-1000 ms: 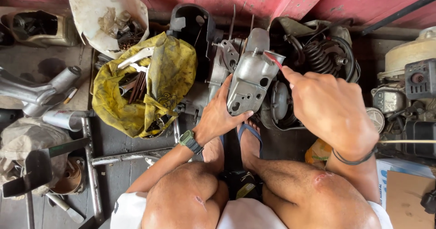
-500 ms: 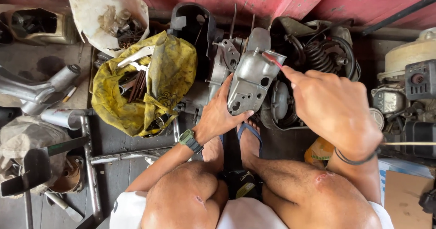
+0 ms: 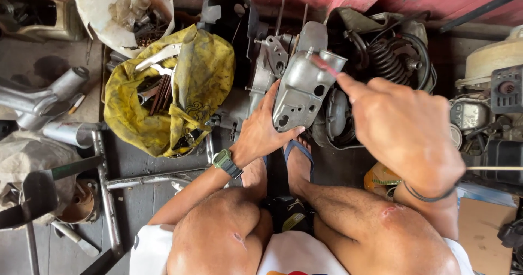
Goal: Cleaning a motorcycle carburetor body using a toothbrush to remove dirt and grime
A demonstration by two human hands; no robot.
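Observation:
My left hand [image 3: 265, 130] grips the lower edge of a grey metal engine cover [image 3: 301, 89], thumb under it and fingers behind it. My right hand [image 3: 406, 125] is closed on a thin red-handled tool [image 3: 323, 64] whose tip touches the top of the cover. Behind the cover sits an engine block [image 3: 271, 62] with a coil spring [image 3: 388, 62] beside it. A green watch is on my left wrist, a black band on my right. I am squatting, my knees low in the frame.
A yellow cloth bag [image 3: 188, 98] with wrenches and rods lies open at left. A white container [image 3: 124, 13] of small parts stands above it. Metal tubes [image 3: 106, 196] and pipes [image 3: 38, 98] lie far left. Machine housings [image 3: 496, 100] crowd the right; a red wall runs behind.
Nothing has visibly changed; both hands stay on the cover and the tool.

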